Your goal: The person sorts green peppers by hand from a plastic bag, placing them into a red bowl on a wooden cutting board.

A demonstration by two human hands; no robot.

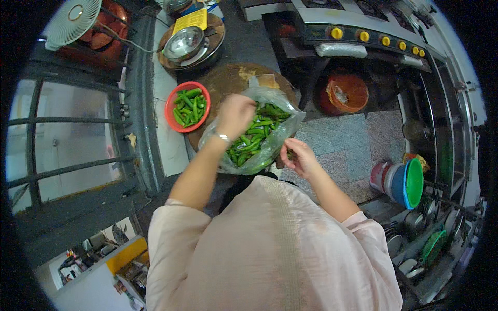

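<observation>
A clear plastic bag [278, 145] lies wide open on the round wooden board [223, 79], with many green chili peppers [255, 136] inside. My left hand [235, 114], blurred and wearing a band at the wrist, hangs over the bag's left side, its fingertips at the peppers; whether it holds one is hidden. Just off the bag's right edge is my right hand [301, 157], its fingers curled in. Something small and dark shows by those fingers, too unclear to name. Left of the bag, a red plastic bowl [168, 110] holds more green peppers [190, 108].
Behind the red bowl, a metal bowl [184, 42] rests on another round board [163, 58] beside a yellow packet [190, 21]. A stove with yellow knobs [337, 34] stands ahead to the right, with an orange bucket [360, 91] below. Stacked basins [414, 182] are at right.
</observation>
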